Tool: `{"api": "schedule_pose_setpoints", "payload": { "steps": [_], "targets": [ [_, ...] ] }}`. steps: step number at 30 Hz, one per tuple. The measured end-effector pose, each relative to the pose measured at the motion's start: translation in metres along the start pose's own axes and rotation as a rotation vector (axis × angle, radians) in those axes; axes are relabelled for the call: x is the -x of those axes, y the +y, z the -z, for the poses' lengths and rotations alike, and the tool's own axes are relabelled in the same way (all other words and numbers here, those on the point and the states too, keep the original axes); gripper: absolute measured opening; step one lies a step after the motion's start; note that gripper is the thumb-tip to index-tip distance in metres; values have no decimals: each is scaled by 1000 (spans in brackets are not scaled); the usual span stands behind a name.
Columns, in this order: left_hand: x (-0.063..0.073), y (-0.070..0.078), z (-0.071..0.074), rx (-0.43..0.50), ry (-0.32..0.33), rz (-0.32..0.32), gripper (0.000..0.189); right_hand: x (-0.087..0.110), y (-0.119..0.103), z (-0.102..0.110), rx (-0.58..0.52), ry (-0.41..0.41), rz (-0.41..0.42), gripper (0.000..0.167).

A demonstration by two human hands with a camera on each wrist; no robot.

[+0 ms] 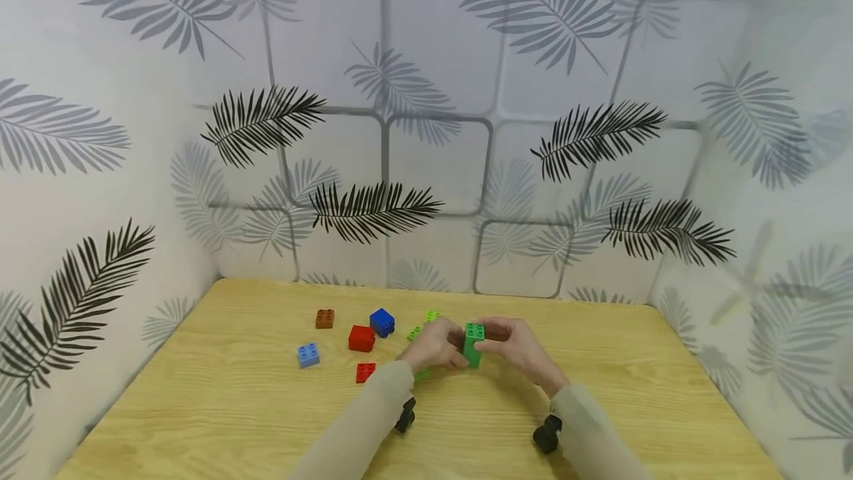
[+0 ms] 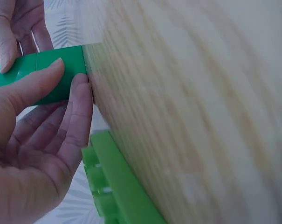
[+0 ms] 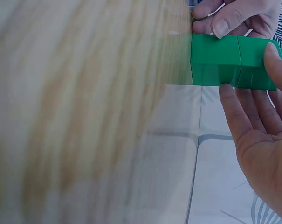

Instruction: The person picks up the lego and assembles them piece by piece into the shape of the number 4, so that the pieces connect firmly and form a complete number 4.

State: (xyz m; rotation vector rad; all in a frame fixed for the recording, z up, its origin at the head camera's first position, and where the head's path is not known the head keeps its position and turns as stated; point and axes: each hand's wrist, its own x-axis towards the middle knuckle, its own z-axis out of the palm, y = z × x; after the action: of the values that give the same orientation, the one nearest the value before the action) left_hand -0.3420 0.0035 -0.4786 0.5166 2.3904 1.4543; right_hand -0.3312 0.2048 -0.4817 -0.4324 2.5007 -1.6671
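Two green toy bricks [image 1: 472,353] are stacked into an upright tower, its studs facing up and its foot at the tabletop. My left hand [image 1: 432,347] pinches the lower brick [image 2: 72,63] between thumb and fingers. From the other side, my right hand [image 1: 523,354] holds the tower, thumb on the upper brick [image 3: 257,63] and fingertips along its far side. A thin seam shows between the two bricks in both wrist views. Beside the left hand lies a light green brick [image 2: 120,182], studs visible, partly hidden by that hand in the head view.
Left of the hands on the wooden table [image 1: 220,406] lie a blue brick [image 1: 382,322], a red brick [image 1: 361,338], a flatter red brick [image 1: 365,372], a brown brick [image 1: 324,318] and a light blue brick [image 1: 308,355]. More light green bricks [image 1: 432,315] sit behind the left hand.
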Motion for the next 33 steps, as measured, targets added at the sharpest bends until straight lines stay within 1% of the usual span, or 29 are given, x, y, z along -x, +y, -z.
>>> {"api": "schedule_pose_setpoints", "payload": {
  "steps": [3, 8, 12, 17, 20, 24, 29, 33],
  "targets": [
    [1, -2, 2, -10, -20, -14, 35, 1, 2, -1, -7, 8, 2, 45],
    [5, -6, 5, 59, -60, -7, 42, 5, 1, 0, -10, 18, -16, 45],
    [13, -9, 9, 88, -71, -18, 41, 7, 0, 2, -19, 8, -33, 46],
    [22, -12, 16, 88, -77, -51, 37, 6, 2, 1, -27, 0, -47, 45],
    [26, -13, 20, 50, -65, -71, 32, 5, 2, 1, -27, -2, -46, 47],
    [31, -15, 26, -5, -40, -67, 26, 5, 2, 0, -29, -4, -47, 48],
    [35, -18, 35, -26, -31, -55, 25, 3, 2, 0, -33, -5, -43, 46],
    [38, -22, 44, -68, -36, -75, 25, 2, 1, 0, -40, -11, -39, 46]
  ]
}}
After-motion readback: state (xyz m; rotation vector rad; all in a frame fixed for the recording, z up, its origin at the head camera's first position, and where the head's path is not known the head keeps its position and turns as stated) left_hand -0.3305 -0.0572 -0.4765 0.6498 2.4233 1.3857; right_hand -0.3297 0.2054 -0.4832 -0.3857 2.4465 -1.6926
